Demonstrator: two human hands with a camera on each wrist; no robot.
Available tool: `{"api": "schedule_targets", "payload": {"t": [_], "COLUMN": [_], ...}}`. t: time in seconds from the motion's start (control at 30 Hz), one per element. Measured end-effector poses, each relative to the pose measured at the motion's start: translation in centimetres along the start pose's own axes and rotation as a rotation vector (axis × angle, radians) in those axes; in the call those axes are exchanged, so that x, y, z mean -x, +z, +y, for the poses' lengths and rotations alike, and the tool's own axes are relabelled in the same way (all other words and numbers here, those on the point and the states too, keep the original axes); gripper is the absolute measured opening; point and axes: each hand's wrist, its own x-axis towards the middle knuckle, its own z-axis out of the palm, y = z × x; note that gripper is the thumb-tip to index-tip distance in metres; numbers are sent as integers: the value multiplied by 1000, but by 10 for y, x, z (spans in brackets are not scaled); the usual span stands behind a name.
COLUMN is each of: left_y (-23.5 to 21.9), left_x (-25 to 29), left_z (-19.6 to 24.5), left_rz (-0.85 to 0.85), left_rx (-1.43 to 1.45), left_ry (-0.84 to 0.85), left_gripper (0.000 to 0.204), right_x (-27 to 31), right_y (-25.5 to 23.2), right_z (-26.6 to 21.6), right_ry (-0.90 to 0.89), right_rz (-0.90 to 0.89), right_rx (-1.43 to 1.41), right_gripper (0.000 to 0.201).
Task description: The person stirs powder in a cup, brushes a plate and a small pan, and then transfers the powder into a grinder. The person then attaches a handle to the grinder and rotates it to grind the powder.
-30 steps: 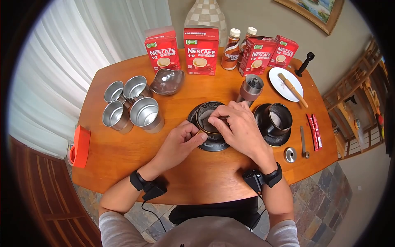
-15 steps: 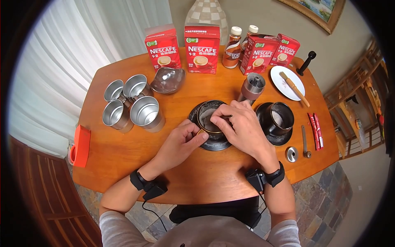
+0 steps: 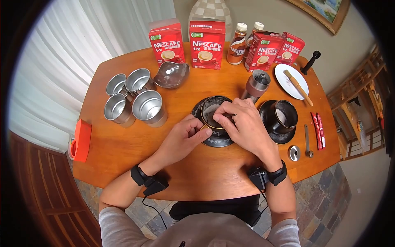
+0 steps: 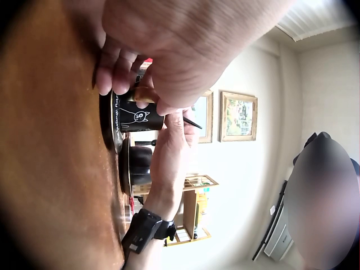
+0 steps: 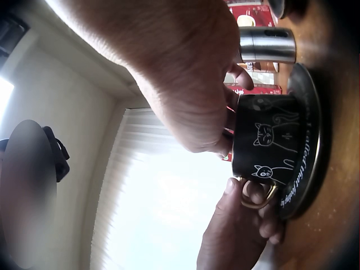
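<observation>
A black cup (image 5: 264, 135) with white cat drawings stands on a black saucer (image 3: 219, 142). The left hand (image 3: 181, 138) pinches the cup's gold handle (image 5: 262, 203) between thumb and fingers. Over the cup's rim, the right hand (image 3: 245, 125) pinches a thin dark stick-like utensil (image 4: 193, 122), whose end sticks out past the fingers. Its lower part is hidden by the hand and cup. Pale powder or residue shows inside the cup in the head view.
Right of the hands are a second black cup (image 3: 284, 117) on a saucer, a metal grinder (image 3: 256, 84), a white plate (image 3: 284, 87) with a brush, and red sachets (image 3: 318, 131). Several metal cups (image 3: 149, 108) and a glass bowl (image 3: 172, 75) stand left; red boxes (image 3: 207, 45) line the back.
The head view has shifted a little, so the table items appear slightly further right and higher. Both hands keep their grips at the cup, with only slight movement of the right fingers.
</observation>
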Motion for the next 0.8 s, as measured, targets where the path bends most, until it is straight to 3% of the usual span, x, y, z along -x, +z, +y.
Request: {"api": "schedule_targets", "payload": {"t": [0.37, 0.47, 0.8], "left_y": [0, 6, 6], "left_x": [0, -2, 0], "left_z": [-2, -8, -1], "left_rz": [0, 83, 66], "left_rx": [-3, 37, 71], "left_ry": [-20, 81, 27], "left_gripper": [17, 27, 24], "right_x": [-1, -1, -1], "right_y": [1, 2, 2], "right_z": [-1, 0, 3], "right_ry": [-8, -15, 24], "right_rz": [14, 26, 34], "right_rx": [-9, -3, 19], "right_gripper": [15, 15, 16]}}
